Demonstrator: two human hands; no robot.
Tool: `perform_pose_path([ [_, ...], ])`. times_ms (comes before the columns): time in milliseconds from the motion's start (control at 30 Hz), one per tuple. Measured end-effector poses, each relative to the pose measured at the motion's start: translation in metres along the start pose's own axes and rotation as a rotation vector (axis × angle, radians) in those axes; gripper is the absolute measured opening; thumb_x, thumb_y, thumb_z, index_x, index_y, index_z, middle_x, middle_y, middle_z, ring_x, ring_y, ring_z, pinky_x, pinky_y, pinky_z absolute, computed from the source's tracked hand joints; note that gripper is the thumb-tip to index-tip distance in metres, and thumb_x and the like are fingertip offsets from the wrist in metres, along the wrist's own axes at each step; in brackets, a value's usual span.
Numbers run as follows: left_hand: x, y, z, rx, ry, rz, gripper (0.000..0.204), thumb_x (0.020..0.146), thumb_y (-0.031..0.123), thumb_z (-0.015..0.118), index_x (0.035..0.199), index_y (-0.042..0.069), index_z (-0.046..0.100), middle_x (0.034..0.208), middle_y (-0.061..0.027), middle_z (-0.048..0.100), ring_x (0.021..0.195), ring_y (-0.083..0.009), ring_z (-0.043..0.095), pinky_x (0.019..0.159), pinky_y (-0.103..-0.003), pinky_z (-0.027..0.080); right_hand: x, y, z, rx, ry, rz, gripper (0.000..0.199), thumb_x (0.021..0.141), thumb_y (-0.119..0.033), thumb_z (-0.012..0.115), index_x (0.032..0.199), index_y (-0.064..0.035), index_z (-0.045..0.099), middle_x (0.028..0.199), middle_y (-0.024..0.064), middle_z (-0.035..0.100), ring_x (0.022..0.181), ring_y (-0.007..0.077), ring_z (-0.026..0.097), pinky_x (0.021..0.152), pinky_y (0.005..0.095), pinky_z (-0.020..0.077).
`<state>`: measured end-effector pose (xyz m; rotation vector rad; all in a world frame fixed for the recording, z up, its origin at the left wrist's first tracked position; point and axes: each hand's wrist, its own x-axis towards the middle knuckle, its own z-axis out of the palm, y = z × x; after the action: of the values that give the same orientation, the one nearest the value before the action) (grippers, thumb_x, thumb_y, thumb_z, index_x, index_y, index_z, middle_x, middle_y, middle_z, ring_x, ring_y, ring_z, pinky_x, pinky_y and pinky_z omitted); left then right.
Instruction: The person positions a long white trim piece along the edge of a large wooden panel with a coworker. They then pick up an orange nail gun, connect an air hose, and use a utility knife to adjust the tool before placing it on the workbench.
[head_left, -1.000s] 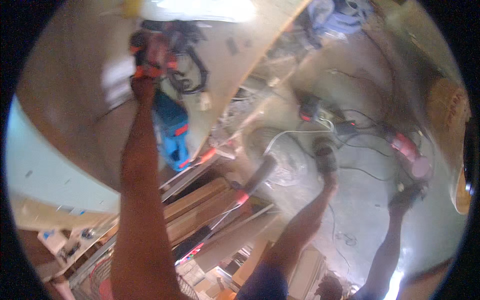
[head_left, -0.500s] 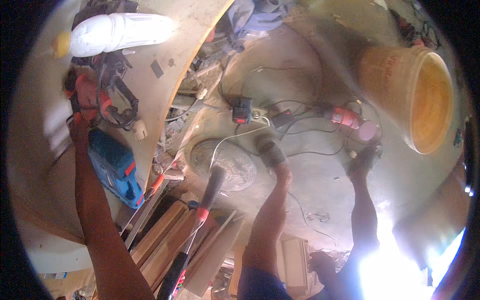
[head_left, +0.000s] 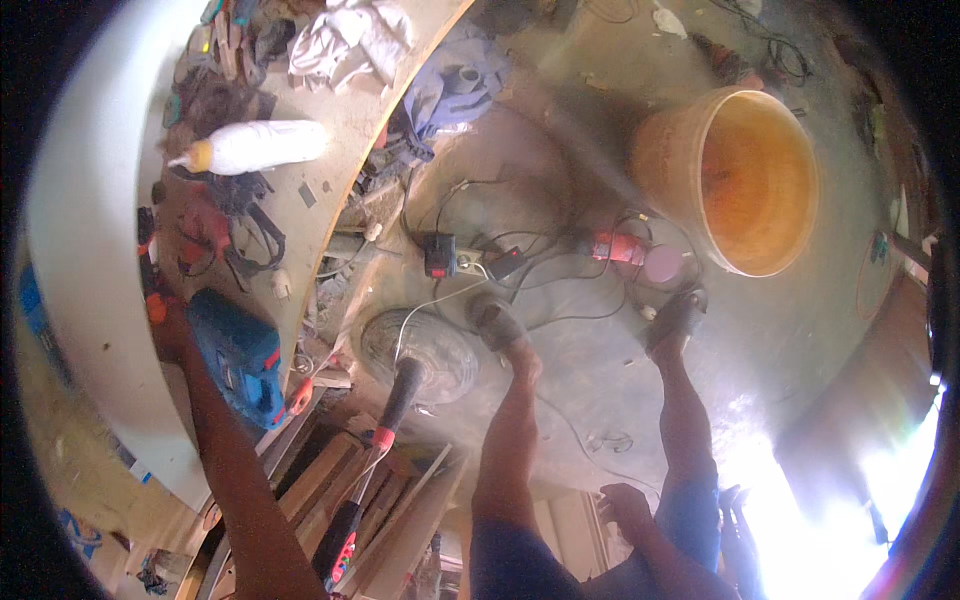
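My left arm stretches up over the pale workbench (head_left: 322, 152) at the left. My left hand (head_left: 172, 325) is closed around a red-and-black tool (head_left: 155, 303), whose kind I cannot make out. Just right of that hand sits a blue power tool (head_left: 235, 345) with a red accent. Farther along the bench, a red tool with black parts (head_left: 205, 228) lies beside a white bottle (head_left: 258, 147) with a yellow cap. My right hand (head_left: 628, 512) hangs above my right thigh, fingers loosely bent and apart, holding nothing.
On the floor, a red angle grinder (head_left: 620, 247) and cords lie near my feet, with a yellowish bucket (head_left: 650, 150) tipped beyond. A black-and-red pole (head_left: 398, 395) stands over a round ribbed disc (head_left: 450, 372). Wooden boards (head_left: 318, 470) lie below the bench. Strong glare fills the lower right.
My view has shifted, so floor things sit farther left and the bucket's opening shows more. My left hand appears lower along the bench edge. My right hand shows more fully.
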<state>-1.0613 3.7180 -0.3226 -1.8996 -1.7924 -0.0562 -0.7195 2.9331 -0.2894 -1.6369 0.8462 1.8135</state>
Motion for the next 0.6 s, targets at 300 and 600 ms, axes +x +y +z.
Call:
perform_pose_path([
  [300,-0.089,0.011,-0.088,0.179,-0.243,0.088,0.037,0.090,0.035,0.060,0.108,0.003,0.066,0.101,-0.0202,0.068,0.098,-0.0369,0.064,0.090,-0.048,0.048,-0.015,-0.011,-0.025,-0.040,-0.095,-0.028,0.032,0.093,-0.029,0.062,0.109,-0.0004,0.060,0.086,0.0112,0.065,0.064,0.0182,0.061,0.057,0.0322,0.0533],
  [600,-0.298,0.165,-0.306,-0.613,-0.493,0.251,0.050,0.074,0.011,0.071,0.121,-0.001,0.056,0.111,-0.0199,0.063,0.106,-0.0401,0.059,0.093,-0.049,0.044,-0.019,-0.016,-0.008,-0.238,-0.285,-0.254,0.026,0.095,-0.017,0.054,0.118,-0.0074,0.061,0.100,0.0039,0.066,0.084,0.0161,0.064,0.063,0.0298,0.0545],
])
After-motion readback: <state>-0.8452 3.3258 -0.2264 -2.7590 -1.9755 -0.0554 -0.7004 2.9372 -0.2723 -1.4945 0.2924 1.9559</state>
